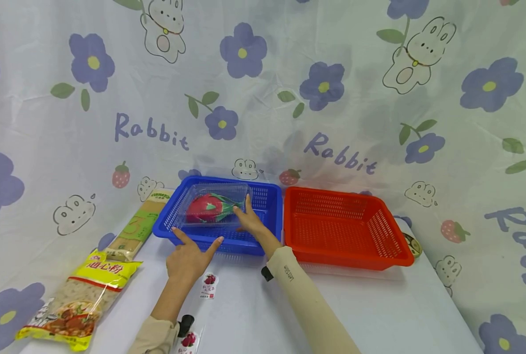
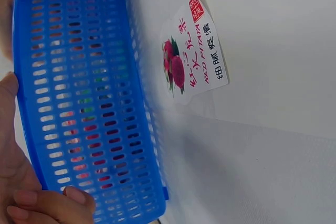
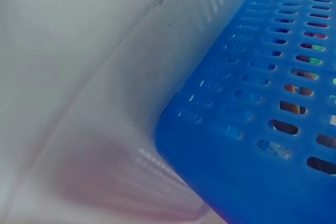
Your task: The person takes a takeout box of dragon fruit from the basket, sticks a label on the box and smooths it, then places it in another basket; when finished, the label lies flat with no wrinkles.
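Note:
A clear plastic box [image 1: 189,189] lies in the blue basket [image 1: 272,206], with a red-and-green dragon fruit [image 1: 205,209] inside it. At the box's right end is my right hand [image 1: 251,221], fingers extended over its corner and touching it. My left hand [image 1: 188,258] is at the basket's front left, its index finger and thumb spread towards the rim. In the left wrist view, the thumb [image 2: 7,85] touches the rim and the other fingertips bend near the basket wall [image 2: 79,77]. The right wrist view shows the basket's corner [image 3: 194,150] but not the hand.
Right of the blue basket stands a red basket [image 1: 334,258]. A yellow pasta bag [image 1: 83,295] and a noodle packet [image 1: 136,226] lie on the left. Red pitaya labels [image 1: 208,286] are on the white table [image 1: 254,314]. Something round with an avocado picture [image 1: 413,244] sits behind the red basket.

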